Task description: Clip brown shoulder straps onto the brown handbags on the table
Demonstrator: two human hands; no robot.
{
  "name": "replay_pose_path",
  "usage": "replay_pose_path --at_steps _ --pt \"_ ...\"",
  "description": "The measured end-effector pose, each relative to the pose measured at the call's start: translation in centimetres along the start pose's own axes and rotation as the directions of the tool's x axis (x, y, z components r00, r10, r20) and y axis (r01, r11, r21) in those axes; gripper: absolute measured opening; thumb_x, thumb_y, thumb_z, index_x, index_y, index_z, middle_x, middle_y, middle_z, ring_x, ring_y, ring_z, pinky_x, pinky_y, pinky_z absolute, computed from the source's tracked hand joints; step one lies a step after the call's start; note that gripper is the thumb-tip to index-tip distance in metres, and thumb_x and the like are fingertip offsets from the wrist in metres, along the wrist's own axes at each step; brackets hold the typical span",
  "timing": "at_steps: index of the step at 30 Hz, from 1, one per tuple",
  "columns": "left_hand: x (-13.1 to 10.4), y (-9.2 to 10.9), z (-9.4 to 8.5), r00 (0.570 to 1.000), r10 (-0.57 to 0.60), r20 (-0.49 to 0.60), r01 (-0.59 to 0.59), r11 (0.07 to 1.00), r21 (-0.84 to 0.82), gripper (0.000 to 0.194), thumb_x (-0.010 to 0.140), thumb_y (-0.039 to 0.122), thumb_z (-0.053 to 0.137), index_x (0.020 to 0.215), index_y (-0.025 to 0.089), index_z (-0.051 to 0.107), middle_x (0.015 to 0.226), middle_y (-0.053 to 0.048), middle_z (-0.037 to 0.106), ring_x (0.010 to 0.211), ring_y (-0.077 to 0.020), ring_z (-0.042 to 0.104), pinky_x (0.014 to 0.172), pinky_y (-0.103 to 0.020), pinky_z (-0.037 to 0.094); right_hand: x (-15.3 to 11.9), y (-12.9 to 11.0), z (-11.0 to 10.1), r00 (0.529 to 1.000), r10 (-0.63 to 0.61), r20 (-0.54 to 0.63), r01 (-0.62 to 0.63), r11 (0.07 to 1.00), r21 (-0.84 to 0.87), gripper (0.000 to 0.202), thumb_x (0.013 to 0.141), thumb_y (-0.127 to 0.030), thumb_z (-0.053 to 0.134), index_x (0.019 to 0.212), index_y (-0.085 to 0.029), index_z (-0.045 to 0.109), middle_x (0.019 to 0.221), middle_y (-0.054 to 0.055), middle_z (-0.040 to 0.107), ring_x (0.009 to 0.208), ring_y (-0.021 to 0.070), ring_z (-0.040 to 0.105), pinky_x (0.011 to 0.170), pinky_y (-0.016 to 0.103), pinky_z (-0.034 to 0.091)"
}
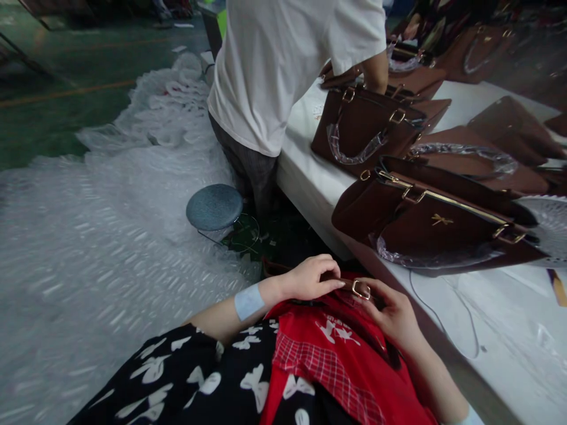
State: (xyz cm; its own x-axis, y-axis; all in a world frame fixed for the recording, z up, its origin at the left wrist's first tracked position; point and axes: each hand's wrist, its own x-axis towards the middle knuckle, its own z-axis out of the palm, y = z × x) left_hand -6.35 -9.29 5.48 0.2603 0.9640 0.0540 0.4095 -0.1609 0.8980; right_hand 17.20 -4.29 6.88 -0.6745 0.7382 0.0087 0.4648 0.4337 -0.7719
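A brown strap with a gold buckle (361,289) stretches between my two hands, just above the red apron on my lap. My left hand (315,277) is closed, thumb and fingers pinching the strap's left end. On the buckle's other side, my right hand (392,310) grips the strap between thumb and fingers. Part of the strap is hidden behind my fingers. To the right of my hands, a dark brown handbag (438,221) with a gold zip and plastic-wrapped handles lies on the white table (310,171).
Several more brown handbags (358,127) stand along the table. A person in a white shirt (283,71) leans over it ahead. A round blue stool (214,206) is left of the table, beside a large heap of clear plastic packaging (88,248). A white cable (443,324) lies near the table's edge.
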Motion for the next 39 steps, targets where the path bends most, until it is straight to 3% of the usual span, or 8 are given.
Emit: replay_pose_path --at_steps 4,8,15,23,27,31,33,39 --pt "0.6 -0.9 0.8 0.984 -0.152 0.092 0.168 0.967 -0.191 0.016 0.084 0.030 0.066 0.080 0.014 0.065 0.077 0.000 0.062 0.071 -0.0106 0.053 0.066 -0.022 0.041 -0.2 0.0 -0.1 0.999 0.038 -0.027 -0.037 0.999 0.023 0.029 0.084 -0.039 0.066 0.107 -0.021 0.070 0.098 0.006 0.077 0.085 0.0212 0.072 0.077 0.029 0.058" --pt "1.3 -0.9 2.4 0.924 -0.322 0.206 0.382 0.775 -0.502 0.022 0.081 0.034 0.069 0.083 0.012 0.066 0.069 0.003 0.060 0.061 -0.0074 0.049 0.058 -0.020 0.037 -0.7 0.4 0.6 0.987 0.104 -0.120 -0.095 0.992 0.079 0.030 0.084 -0.042 0.067 0.103 -0.020 0.071 0.095 0.007 0.077 0.085 0.0234 0.073 0.077 0.033 0.059" --pt "2.0 0.2 3.7 0.907 -0.363 0.214 0.401 0.586 -0.704 0.028 0.080 0.038 0.069 0.086 0.010 0.067 0.064 0.004 0.058 0.054 -0.0047 0.045 0.054 -0.020 0.035 -0.6 0.9 0.9 0.988 0.075 -0.133 -0.066 0.995 0.074 0.029 0.084 -0.039 0.067 0.107 -0.021 0.070 0.095 0.007 0.076 0.084 0.0227 0.072 0.075 0.033 0.059" --pt "1.3 -0.3 4.7 0.925 -0.367 0.096 0.371 0.819 -0.438 0.017 0.070 0.022 0.069 0.082 0.011 0.071 0.072 -0.002 0.069 0.064 -0.0111 0.059 0.063 -0.022 0.047 -0.3 -0.5 0.3 0.998 0.020 -0.057 -0.022 1.000 -0.023 0.017 0.083 -0.037 0.070 0.084 -0.023 0.061 0.103 0.010 0.070 0.095 0.0247 0.067 0.083 0.037 0.054" --pt "0.7 0.4 4.5 0.948 -0.314 0.045 0.314 0.907 -0.282 0.022 0.063 0.023 0.071 0.083 0.012 0.072 0.073 -0.002 0.069 0.063 -0.0116 0.059 0.062 -0.021 0.046 -0.7 0.5 1.1 0.981 0.150 0.124 -0.180 0.943 0.280 0.022 0.083 -0.038 0.069 0.075 -0.021 0.057 0.108 0.011 0.068 0.097 0.0259 0.066 0.086 0.038 0.054" --pt "0.5 1.2 4.6 0.940 -0.325 0.099 0.336 0.934 -0.120 0.025 0.065 0.036 0.069 0.078 0.014 0.071 0.067 0.000 0.066 0.061 -0.0121 0.057 0.057 -0.022 0.043 -1.4 1.9 1.8 0.960 0.202 0.191 -0.278 0.706 0.651 0.031 0.079 -0.049 0.070 0.081 -0.023 0.053 0.124 0.014 0.063 0.102 0.0331 0.067 0.081 0.045 0.057" --pt "0.5 1.3 4.7 0.932 -0.350 0.097 0.357 0.932 -0.061 0.027 0.067 0.041 0.066 0.074 0.015 0.069 0.064 0.000 0.064 0.059 -0.0127 0.056 0.054 -0.023 0.042 -1.3 2.2 1.5 0.966 0.163 0.203 -0.259 0.674 0.691 0.033 0.081 -0.053 0.065 0.080 -0.023 0.051 0.124 0.014 0.063 0.099 0.0347 0.068 0.077 0.047 0.058" --pt "0.0 0.9 4.7 0.976 -0.217 -0.019 0.218 0.965 0.147 0.019 0.070 0.035 0.063 0.075 0.018 0.070 0.073 -0.003 0.070 0.070 -0.0185 0.064 0.064 -0.027 0.048 -0.3 0.9 -0.1 0.972 0.043 0.229 -0.047 0.999 0.011 0.020 0.090 -0.041 0.058 0.084 -0.023 0.065 0.129 0.012 0.061 0.109 0.0299 0.064 0.087 0.039 0.053"
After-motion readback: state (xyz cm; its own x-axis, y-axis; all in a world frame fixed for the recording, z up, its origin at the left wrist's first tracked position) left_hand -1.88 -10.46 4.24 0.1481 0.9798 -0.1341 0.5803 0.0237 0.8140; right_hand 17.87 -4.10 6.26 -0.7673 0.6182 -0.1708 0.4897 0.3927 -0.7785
